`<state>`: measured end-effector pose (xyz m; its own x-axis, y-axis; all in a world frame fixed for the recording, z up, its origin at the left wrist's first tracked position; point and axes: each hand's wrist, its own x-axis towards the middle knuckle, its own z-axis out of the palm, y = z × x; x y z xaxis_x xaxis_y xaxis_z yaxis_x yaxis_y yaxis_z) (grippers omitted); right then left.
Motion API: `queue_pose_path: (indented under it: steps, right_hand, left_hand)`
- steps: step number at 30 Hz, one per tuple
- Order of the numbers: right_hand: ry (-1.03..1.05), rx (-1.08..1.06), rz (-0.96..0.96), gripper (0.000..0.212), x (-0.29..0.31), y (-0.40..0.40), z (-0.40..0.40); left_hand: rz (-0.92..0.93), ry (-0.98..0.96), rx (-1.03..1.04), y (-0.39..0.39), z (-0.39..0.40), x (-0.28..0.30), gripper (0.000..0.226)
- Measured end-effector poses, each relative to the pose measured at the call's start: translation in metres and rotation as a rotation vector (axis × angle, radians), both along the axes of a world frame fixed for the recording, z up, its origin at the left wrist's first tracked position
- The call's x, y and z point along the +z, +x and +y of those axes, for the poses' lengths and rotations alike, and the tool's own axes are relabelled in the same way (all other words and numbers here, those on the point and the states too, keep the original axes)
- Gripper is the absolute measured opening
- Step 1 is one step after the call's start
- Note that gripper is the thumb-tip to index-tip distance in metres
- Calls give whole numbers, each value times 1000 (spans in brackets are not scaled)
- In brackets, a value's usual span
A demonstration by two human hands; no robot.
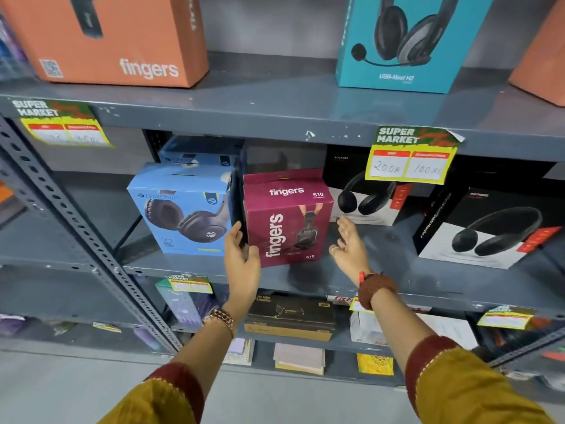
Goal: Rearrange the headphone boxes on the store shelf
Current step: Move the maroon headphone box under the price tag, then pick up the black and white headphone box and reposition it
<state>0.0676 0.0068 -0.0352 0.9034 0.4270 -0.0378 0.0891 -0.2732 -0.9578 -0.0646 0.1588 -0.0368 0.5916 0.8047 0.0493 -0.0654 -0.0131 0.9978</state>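
A maroon "fingers S10" headphone box (290, 221) stands upright on the middle shelf (382, 280). My left hand (241, 255) grips its lower left edge, fingers slipped between it and the light blue Zebronics box (180, 209) beside it. To the right of the maroon box my right hand (350, 246) hovers with fingers spread, holding nothing and just clear of the box's side. A black-and-white headphone box (367, 191) sits behind my right hand. Another black-and-white box (489, 228) stands further right.
On the upper shelf stand an orange "fingers" box (113, 38) and a teal headset box (403, 44). Yellow price tags (409, 157) hang from the shelf edges. A perforated grey upright (61, 215) runs down the left. The lower shelf holds a black-and-tan box (290, 316) and small packets.
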Motion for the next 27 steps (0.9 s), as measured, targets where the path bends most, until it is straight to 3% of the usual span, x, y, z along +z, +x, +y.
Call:
queue_pose_path:
  steps: [5, 13, 19, 24, 27]
  right_hand:
    - [-12, -122, 11, 67, -26, 12, -81]
    - [-61, -336, 8, 62, -53, 68, -248]
    - [14, -520, 39, 56, -36, 135, -350]
    - [90, -439, 45, 59, -6, 188, -371]
    - [88, -317, 92, 66, 3, 215, -371]
  left_hand:
    - [-33, 97, 89, 16, -55, -16, 43]
    - [49, 100, -116, 90, -174, -36, 31]
    - [129, 74, -292, 172, -268, -19, 32]
    - [157, 69, -405, 228, -296, 15, 53]
    - [164, 132, -425, 250, -305, 25, 52]
